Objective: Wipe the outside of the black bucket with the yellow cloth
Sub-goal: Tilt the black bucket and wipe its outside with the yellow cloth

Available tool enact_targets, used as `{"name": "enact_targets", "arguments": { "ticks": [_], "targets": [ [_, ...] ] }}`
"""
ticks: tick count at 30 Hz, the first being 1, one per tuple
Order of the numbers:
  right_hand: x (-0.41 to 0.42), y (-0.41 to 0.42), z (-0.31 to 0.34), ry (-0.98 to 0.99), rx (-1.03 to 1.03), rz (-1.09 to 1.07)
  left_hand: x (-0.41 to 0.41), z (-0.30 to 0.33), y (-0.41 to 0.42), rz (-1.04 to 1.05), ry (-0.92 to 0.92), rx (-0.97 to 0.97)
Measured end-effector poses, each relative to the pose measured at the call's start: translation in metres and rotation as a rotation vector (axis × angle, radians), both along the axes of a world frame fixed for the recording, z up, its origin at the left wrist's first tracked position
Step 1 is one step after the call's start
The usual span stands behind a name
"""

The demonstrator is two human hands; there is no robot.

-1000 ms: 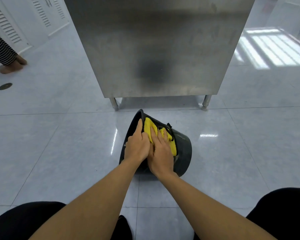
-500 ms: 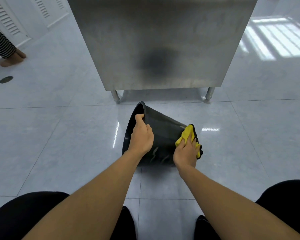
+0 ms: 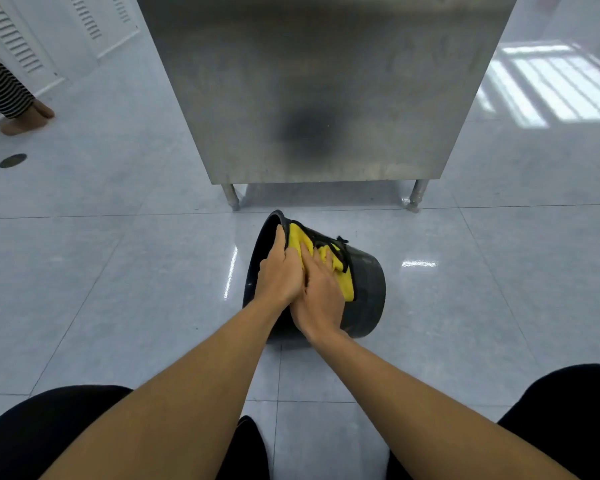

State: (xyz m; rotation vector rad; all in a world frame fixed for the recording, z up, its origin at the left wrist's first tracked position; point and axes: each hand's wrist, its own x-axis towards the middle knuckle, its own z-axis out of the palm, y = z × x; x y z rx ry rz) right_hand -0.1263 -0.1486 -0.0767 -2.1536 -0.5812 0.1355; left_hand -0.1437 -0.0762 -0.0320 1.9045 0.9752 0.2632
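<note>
The black bucket (image 3: 367,292) lies on its side on the tiled floor, mouth to the left, base to the right. My left hand (image 3: 279,271) grips its rim, thumb over the edge. Right beside it, my right hand (image 3: 321,292) presses the yellow cloth (image 3: 345,284) flat against the bucket's upper outer wall, close to the rim. The cloth has a black edge and shows past my fingers on the far and right sides. Most of the bucket's near wall is hidden by my hands.
A stainless steel cabinet (image 3: 319,91) on short legs stands just beyond the bucket. Another person's feet (image 3: 26,119) are at the far left near a white louvred door. A round floor drain (image 3: 12,160) lies left. My knees flank the bottom corners.
My right hand slid the cloth from the bucket's base end back up along the wall to the rim, next to my left hand. My left hand kept its hold on the rim.
</note>
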Motion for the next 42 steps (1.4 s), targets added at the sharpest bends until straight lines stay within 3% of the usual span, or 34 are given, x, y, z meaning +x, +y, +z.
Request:
{"name": "enact_targets", "arguments": {
  "ticks": [7, 13, 17, 22, 28, 32, 35, 39, 42],
  "targets": [
    [0.021, -0.009, -0.013, -0.004, 0.027, 0.092, 0.006, 0.003, -0.004, 0.060, -0.063, -0.090],
    [0.024, -0.018, -0.023, 0.089, -0.079, -0.100, 0.009, 0.003, -0.001, 0.078, -0.050, -0.063],
    [0.011, -0.008, -0.014, -0.004, 0.016, 0.004, 0.009, 0.003, -0.003, -0.019, -0.047, -0.022],
    [0.013, -0.008, -0.010, 0.003, 0.060, 0.066, 0.003, 0.000, 0.003, 0.049, -0.158, -0.079],
    [0.034, -0.016, -0.020, 0.069, -0.027, -0.087, 0.000, -0.005, 0.002, 0.007, -0.209, -0.092],
    [0.046, -0.034, -0.038, 0.155, -0.184, -0.182, -0.001, -0.004, 0.005, -0.052, -0.100, 0.051],
    [0.053, -0.045, -0.051, 0.246, -0.190, -0.270, -0.005, -0.005, 0.000, -0.159, 0.039, 0.148],
    [0.060, -0.056, -0.057, 0.368, -0.153, -0.396, 0.000, -0.008, -0.002, -0.162, 0.067, 0.191],
    [0.056, -0.054, -0.054, 0.352, -0.162, -0.376, 0.000, -0.006, -0.005, -0.141, 0.060, 0.203]
  ]
}}
